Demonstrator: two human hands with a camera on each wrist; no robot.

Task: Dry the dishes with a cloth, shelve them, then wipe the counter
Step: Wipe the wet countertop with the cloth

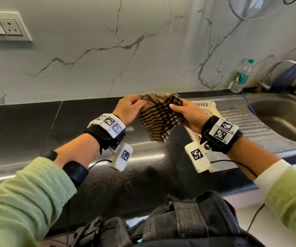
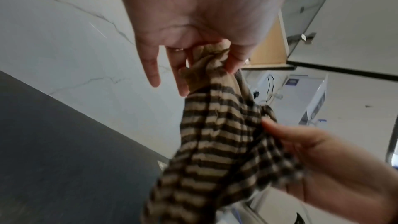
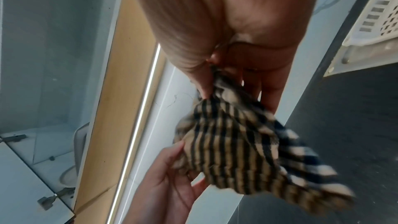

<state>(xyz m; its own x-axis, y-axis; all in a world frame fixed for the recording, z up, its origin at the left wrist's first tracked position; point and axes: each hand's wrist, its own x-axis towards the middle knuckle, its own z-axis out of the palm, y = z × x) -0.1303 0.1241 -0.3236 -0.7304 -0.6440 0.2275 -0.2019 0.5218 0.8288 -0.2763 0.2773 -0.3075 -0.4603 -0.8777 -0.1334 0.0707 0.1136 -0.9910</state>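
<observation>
1. I hold the striped cloth (image 1: pixel 158 116) in the middle of the head view, lifted above the black counter (image 1: pixel 27 125) and not touching it, so that I can open it out in the air.
2. My left hand (image 1: pixel 128 108) pinches one upper corner of the cloth between thumb and fingers; in the left wrist view the other fingers (image 2: pixel 150 67) stay straight and loose, because the pinch alone is enough for such light fabric.
3. My right hand (image 1: pixel 186 113) pinches the opposite corner in the same way. The fabric between the two hands is slack and wrinkled, and the rest hangs down.
4. At the right of the head view, behind my right hand, a white perforated tray (image 1: pixel 206 106) lies on the steel draining board (image 1: pixel 247 122) beside the sink (image 1: pixel 282 113). I see no dishes on it.
5. I judge that I am arranging the cloth for wiping the counter, but this is only my guess.
</observation>
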